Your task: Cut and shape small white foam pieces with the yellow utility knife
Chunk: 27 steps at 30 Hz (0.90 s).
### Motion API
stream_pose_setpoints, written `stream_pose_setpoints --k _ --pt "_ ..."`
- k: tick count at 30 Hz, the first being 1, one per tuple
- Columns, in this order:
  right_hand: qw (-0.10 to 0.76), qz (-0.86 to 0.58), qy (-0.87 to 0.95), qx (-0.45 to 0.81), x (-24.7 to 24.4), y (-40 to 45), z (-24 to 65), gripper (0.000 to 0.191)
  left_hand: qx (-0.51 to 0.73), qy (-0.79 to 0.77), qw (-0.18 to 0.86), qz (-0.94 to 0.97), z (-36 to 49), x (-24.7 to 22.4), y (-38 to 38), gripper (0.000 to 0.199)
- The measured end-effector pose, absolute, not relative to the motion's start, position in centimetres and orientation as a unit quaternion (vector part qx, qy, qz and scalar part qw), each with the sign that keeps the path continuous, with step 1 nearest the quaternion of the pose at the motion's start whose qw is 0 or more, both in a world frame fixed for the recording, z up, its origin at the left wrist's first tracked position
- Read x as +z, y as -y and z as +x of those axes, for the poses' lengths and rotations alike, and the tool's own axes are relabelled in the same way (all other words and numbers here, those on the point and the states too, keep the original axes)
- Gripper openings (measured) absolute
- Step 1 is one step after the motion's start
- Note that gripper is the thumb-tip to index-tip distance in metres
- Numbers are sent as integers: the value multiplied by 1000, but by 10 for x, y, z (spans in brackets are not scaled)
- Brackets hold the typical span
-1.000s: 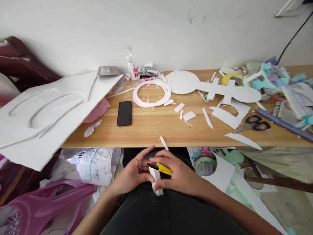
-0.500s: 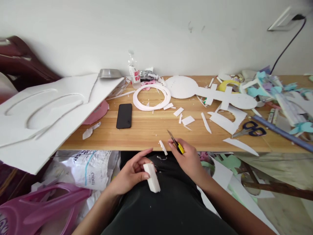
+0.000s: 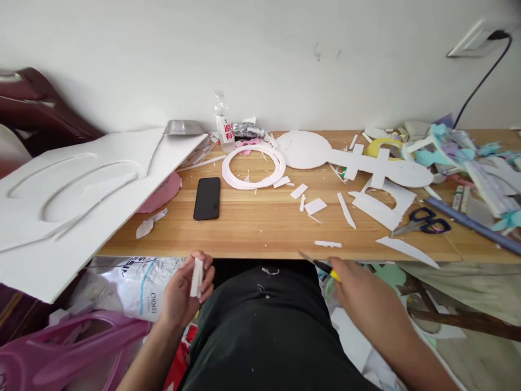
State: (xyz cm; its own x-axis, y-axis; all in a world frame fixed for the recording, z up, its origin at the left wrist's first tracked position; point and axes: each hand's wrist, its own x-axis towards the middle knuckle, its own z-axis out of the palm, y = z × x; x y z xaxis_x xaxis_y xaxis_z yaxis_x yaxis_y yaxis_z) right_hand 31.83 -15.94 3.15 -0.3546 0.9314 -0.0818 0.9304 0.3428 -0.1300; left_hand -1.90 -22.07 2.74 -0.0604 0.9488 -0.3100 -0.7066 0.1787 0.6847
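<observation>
In my left hand [image 3: 185, 290], over the lap at the table's front edge, is a small white foam block [image 3: 197, 278], its long side tipped upright between thumb and fingers. My right hand [image 3: 358, 285] grips a yellow and black utility knife [image 3: 326, 268] with the blade out, pointing left along the table edge. Just beyond the blade, a thin white foam strip [image 3: 328, 244] lies on the wooden table [image 3: 244, 233]. Small white shavings [image 3: 270, 271] rest on the dark clothing over my lap.
A white foam sheet [image 3: 81, 179] overhangs the table on the left. A phone [image 3: 207, 199], foam rings [image 3: 228, 169] and a plastic bottle [image 3: 224, 127] stand further in. Scissors [image 3: 425, 220] and foam offcuts [image 3: 382, 203] lie right. A pink plastic object [image 3: 81, 347] is below left.
My hands have moved apart, the left with the foam block to the left, the right with the knife to the right. The thin strip, formerly near the knife, now lies on the table.
</observation>
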Motion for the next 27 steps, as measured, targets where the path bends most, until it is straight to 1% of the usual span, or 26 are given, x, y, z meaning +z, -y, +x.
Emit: stream_pose_setpoints --k 1,3,5,6,8,9,10,11,12,13,15,17,19,20,22,23,25,26,27 --pt "28 -556 826 86 35 162 328 37 623 -393 655 168 -23 25 220 17" --pt "90 -492 852 157 41 166 334 40 607 -456 614 214 -29 18 217 22" --pt "125 -441 862 218 43 163 320 44 559 -562 533 295 -31 11 209 18" --pt "131 -424 867 225 42 158 309 47 526 -613 478 346 -30 8 203 16" --pt "139 -424 875 186 38 138 285 51 457 -668 363 462 -27 5 189 19" --pt "132 -431 881 142 34 124 273 47 426 -670 314 520 -24 5 182 21" --pt "107 -446 883 99 29 108 263 43 401 -659 277 573 -21 6 175 21" --pt "92 -458 882 64 23 91 255 42 381 -642 256 615 -17 7 171 21" --pt "82 -454 886 43 16 74 249 45 367 -622 251 644 -11 8 168 21" --pt "81 -446 891 27 10 60 244 48 351 -597 268 670 -6 9 168 21" --pt "87 -432 897 13 0 42 238 51 303 -518 347 720 6 7 174 24" --pt "130 -427 894 22 -2 44 236 44 251 -444 416 753 14 1 183 26" --pt "202 -393 894 73 2 67 235 39 232 -439 422 759 16 -9 188 28" --pt "220 -327 910 130 5 83 235 38 226 -449 411 761 15 -14 189 29" --pt "170 -142 938 267 7 113 240 40 205 -455 389 774 9 -23 188 30" --pt "153 -114 939 285 4 123 245 39 195 -455 378 783 6 -25 188 30" --pt "118 -106 940 301 -12 133 263 41 173 -460 356 795 -3 -28 187 32" --pt "79 -159 930 323 -24 133 274 43 163 -469 344 797 -7 -29 188 32" --pt "54 -258 905 334 -37 131 287 44 154 -483 332 795 -12 -32 190 33"
